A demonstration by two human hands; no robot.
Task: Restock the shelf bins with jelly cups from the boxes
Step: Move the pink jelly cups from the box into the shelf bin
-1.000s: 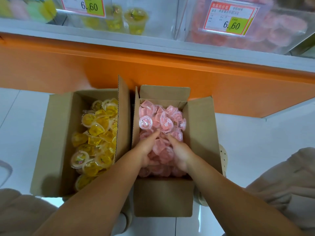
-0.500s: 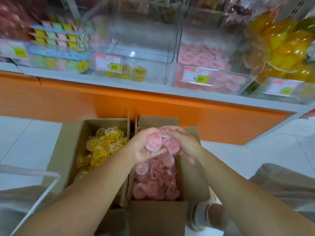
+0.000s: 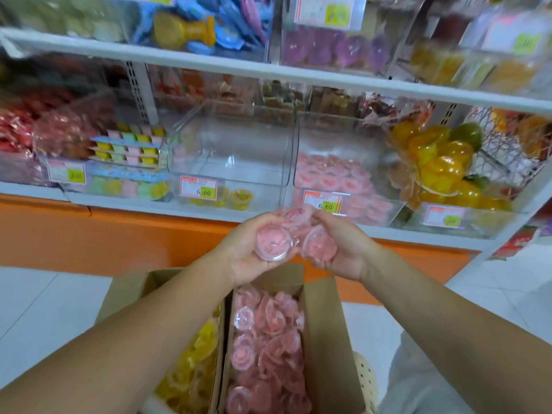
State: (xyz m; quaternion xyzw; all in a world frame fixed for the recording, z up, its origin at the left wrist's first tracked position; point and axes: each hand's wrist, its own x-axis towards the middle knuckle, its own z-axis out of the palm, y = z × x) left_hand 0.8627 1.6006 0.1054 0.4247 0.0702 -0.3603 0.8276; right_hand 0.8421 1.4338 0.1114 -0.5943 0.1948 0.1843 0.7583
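Head view, the only one:

- Left hand [image 3: 246, 252] and right hand [image 3: 346, 252] are held palms-up side by side, above the boxes and in front of the lowest shelf [image 3: 167, 204].
- Both hands are cupped, with the fingers curled round the held pink jelly cups [image 3: 273, 245]. One cup is seen lid-up in the left palm and one tilted in the right palm. More cups are bunched between the fingertips; the exact count cannot be told because of blur.
- The right box [image 3: 327, 339], open cardboard, is seen directly below the hands on the floor [image 3: 44, 309]. It is filled with loose pink jelly cups [image 3: 265, 351].
- The left box [image 3: 128, 289] is set touching the right box and is partly hidden by the left forearm. Yellow jelly cups [image 3: 194, 366] are visible inside.
- The clear middle bin [image 3: 230, 150] on the lowest shelf is nearly bare. A few yellow cups in the bin [image 3: 240, 198] are seen at its front, behind the left price tag [image 3: 198, 188], which reads 6.60.
- The pink bin [image 3: 298, 162] is just beside it on the right and is partly filled with pink cups in the bin [image 3: 334, 177]. The right price tag [image 3: 322, 201], also 6.60, is fixed to its front, just above the held cups.
- The multicolour cup bin [image 3: 128, 165] is placed left of the clear bin. Orange-yellow jellies [image 3: 439, 162] are stacked right of the pink bin.
- The orange base panel [image 3: 119, 237] is seen under the shelf, behind the boxes.
- The upper shelf [image 3: 268, 73] is loaded with blurred sweets.
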